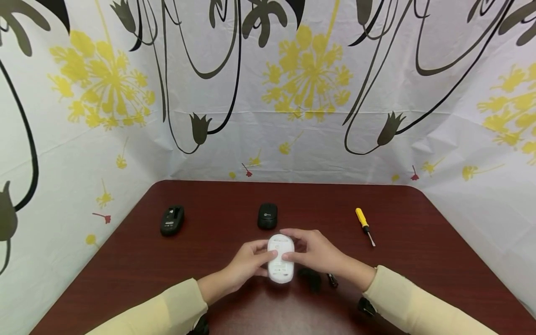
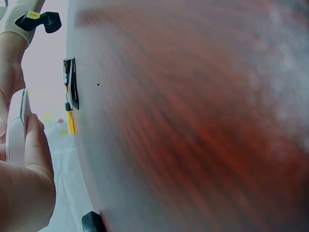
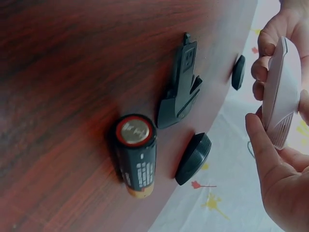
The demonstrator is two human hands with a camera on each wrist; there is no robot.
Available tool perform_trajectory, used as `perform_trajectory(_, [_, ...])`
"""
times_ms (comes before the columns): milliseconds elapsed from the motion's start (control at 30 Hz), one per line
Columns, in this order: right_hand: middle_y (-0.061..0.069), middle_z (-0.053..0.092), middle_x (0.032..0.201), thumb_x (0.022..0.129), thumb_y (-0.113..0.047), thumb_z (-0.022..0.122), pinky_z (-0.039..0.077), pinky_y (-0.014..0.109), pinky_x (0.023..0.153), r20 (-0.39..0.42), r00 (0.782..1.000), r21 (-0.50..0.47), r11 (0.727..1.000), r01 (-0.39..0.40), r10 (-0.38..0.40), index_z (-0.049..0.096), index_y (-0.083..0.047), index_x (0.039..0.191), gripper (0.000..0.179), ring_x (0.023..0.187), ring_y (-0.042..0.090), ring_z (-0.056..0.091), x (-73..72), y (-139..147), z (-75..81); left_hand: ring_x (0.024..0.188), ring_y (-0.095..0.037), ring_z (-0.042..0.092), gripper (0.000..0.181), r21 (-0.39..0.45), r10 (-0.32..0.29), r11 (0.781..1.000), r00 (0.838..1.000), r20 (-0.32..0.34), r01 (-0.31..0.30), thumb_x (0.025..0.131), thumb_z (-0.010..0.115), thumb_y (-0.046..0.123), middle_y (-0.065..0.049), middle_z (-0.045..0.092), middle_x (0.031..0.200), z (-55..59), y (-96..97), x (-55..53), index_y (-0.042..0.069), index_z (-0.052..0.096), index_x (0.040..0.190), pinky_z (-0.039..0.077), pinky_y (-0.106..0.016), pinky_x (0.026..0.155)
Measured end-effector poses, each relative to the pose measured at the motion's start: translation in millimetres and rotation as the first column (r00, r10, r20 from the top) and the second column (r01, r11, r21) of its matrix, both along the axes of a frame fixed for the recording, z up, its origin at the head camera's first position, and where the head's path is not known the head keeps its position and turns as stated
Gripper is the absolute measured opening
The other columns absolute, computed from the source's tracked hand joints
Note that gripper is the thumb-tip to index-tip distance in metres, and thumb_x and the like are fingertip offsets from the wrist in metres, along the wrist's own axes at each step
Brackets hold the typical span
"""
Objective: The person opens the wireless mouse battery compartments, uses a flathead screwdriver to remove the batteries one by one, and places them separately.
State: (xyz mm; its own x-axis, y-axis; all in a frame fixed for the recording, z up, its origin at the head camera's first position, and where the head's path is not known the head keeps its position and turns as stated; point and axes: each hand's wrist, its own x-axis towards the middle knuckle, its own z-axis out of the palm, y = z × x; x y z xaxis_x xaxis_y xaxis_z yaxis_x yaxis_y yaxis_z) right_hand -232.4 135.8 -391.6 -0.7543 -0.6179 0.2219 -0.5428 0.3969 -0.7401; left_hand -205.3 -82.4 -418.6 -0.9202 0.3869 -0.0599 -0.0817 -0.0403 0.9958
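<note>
A white computer mouse (image 1: 281,258) is held up above the table, its labelled underside facing the head camera. My left hand (image 1: 247,265) grips its left side, the thumb lying on the underside. From the other side my right hand (image 1: 316,251) pinches it, thumb on the underside and a finger at the top end. In the right wrist view the white mouse (image 3: 281,94) appears edge-on between both hands. Below the right hand lie a black battery (image 3: 140,162) and a black plastic cover (image 3: 179,89), both partly hidden in the head view.
A black mouse (image 1: 267,216) sits just beyond the hands. Another black mouse (image 1: 172,220) rests underside up at the far left. To the right lies a yellow-handled screwdriver (image 1: 365,226). A patterned white cloth (image 1: 268,93) hangs behind the dark red table (image 1: 217,200).
</note>
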Motion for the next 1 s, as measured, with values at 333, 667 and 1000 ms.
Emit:
perform_trajectory(333, [0.006, 0.068, 0.109, 0.084, -0.016, 0.078, 0.056, 0.029, 0.066, 0.024, 0.999, -0.019, 0.999, 0.042, -0.041, 0.062, 0.001, 0.125, 0.048, 0.081, 0.011, 0.065, -0.2, -3.9, -0.7, 0.086, -0.018, 0.066, 0.044, -0.004, -0.002, 1.0, 1.0, 0.0, 0.002, 0.097, 0.06, 0.013, -0.015, 0.067, 0.11, -3.9, 0.8, 0.7, -0.007, 0.05, 0.135, 0.058, -0.032, 0.066])
perform_trajectory(667, [0.009, 0.066, 0.116, 0.085, -0.016, 0.077, 0.056, 0.027, 0.071, 0.042, 0.997, -0.033, 0.997, 0.064, -0.062, 0.06, 0.001, 0.128, 0.049, 0.091, 0.015, 0.065, 0.4, -5.7, -3.0, 0.085, -0.018, 0.066, 0.046, 0.0, -0.001, 1.0, 1.0, 0.004, 0.001, 0.096, 0.061, 0.012, -0.015, 0.067, 0.107, -3.7, 0.5, -0.6, -0.007, 0.049, 0.136, 0.058, -0.032, 0.065])
perform_trajectory(1000, [-0.001, 0.065, 0.114, 0.084, -0.012, 0.077, 0.055, 0.033, 0.083, -0.099, 0.988, -0.084, 0.99, 0.112, -0.12, 0.066, -0.009, 0.121, 0.039, 0.101, 0.015, 0.061, 0.3, -8.8, 0.2, 0.087, -0.018, 0.066, 0.045, -0.002, -0.01, 1.0, 1.0, 0.0, 0.01, 0.097, 0.06, 0.012, -0.016, 0.067, 0.109, -2.4, -1.6, -0.3, -0.008, 0.049, 0.136, 0.058, -0.033, 0.067])
